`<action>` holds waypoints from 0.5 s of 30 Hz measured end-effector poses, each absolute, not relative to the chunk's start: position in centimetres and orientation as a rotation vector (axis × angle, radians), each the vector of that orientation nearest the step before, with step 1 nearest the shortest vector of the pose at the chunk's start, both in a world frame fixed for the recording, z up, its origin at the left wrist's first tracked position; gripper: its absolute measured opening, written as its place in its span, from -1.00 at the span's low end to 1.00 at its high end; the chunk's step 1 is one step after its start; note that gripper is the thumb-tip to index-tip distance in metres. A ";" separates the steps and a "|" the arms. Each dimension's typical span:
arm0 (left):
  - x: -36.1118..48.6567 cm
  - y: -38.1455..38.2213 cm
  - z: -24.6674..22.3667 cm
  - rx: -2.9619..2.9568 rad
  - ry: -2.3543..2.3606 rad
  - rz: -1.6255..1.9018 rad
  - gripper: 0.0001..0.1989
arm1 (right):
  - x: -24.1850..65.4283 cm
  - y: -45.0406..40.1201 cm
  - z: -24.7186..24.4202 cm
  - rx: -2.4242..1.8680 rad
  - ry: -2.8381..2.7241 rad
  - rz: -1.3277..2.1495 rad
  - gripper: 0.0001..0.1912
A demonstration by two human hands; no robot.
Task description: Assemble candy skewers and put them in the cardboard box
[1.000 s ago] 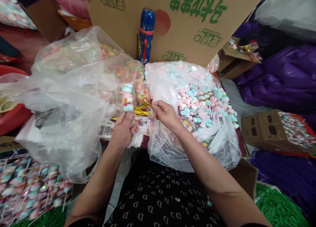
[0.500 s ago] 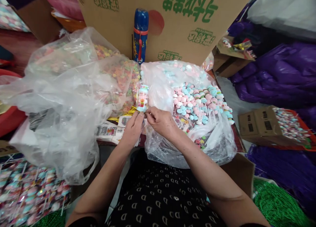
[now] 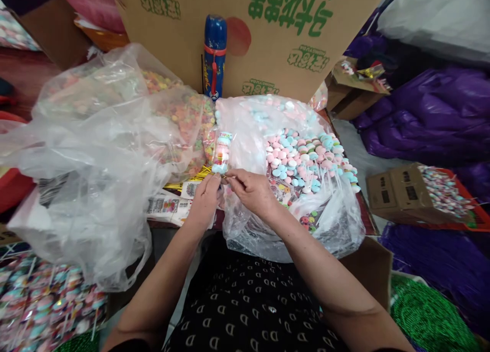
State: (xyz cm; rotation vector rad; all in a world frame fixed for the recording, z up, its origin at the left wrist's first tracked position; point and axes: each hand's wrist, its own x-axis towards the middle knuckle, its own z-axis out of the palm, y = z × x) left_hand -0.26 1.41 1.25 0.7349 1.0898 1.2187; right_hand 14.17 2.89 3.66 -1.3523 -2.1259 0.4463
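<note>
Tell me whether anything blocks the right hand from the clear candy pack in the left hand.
Nothing visible blocks it. The right hand has its fingers at the lower end of the clear candy pack, which stands upright in the left hand. The clear plastic bag lies behind, not between.

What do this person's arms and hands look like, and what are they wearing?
Both the left hand and right hand are bare, and the forearms show no watch or bracelet. A black top with small pale D-shaped marks ends in dark sleeves at the picture's lower edge.
</note>
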 end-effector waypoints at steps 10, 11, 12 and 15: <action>-0.1 0.5 4.3 0.533 0.670 0.937 -0.58 | 15.1 2.5 4.6 -1.327 -1.774 0.975 -0.82; -0.2 0.4 4.3 0.517 0.634 0.911 -0.58 | 15.2 2.6 4.5 -1.308 -1.735 1.045 -0.80; -0.4 0.2 4.3 0.501 0.596 0.887 -0.59 | 15.4 2.6 4.5 -1.275 -1.690 1.115 -0.80; -0.6 -0.1 4.0 0.443 0.450 0.778 -0.61 | 16.5 2.9 4.9 -1.079 -1.591 1.349 -0.68</action>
